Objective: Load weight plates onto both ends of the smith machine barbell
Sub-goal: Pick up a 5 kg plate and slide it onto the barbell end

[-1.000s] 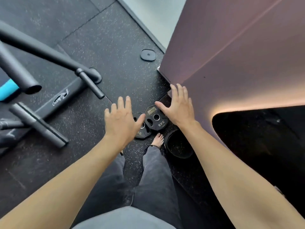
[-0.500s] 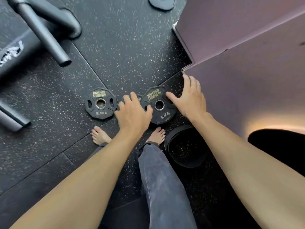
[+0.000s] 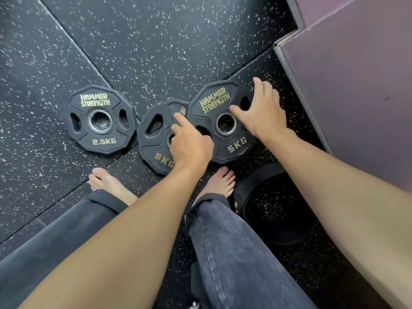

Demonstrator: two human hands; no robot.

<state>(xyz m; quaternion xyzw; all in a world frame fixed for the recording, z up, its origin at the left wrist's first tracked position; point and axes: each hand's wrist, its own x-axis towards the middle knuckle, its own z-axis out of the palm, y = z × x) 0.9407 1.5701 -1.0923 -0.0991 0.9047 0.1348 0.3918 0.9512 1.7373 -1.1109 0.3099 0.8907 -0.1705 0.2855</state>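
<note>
Both hands have closed in on the plates since the earlier frame, and the view has dropped nearer the floor, so that the machine's tubing seen before is now out of sight. Left hand (image 3: pixel 189 143), at frame centre, has its fingers curled down over the middle of the lower black rubber-coated ten-sided 5 kg plate (image 3: pixel 153 139), one finger extended along the rim of the plate beside it; whether it has a true grip cannot be told. Right hand (image 3: pixel 260 114), right of centre, is spread and loosely curved over the right half of the upper black rubber-coated 5 kg plate (image 3: pixel 214 121), thumb near the steel-lined bore, fingertips at the far edge; contact appears light, nothing lifted. That plate overlaps the lower one. A smaller black 2.5 kg plate (image 3: pixel 100 120) lies flat and untouched at centre left, just beside them. All rest on speckled black rubber flooring (image 3: pixel 156 41). Two bare feet stand directly below the plates; a mauve panel (image 3: pixel 356 85) fills the upper right.

Assessment: the pick-up step is in hand and no plate is loaded; the barbell is not in view. The next move calls for fingers hooked through a grip slot or under a rim, the upper plate taken first, and toes kept clear.
</note>
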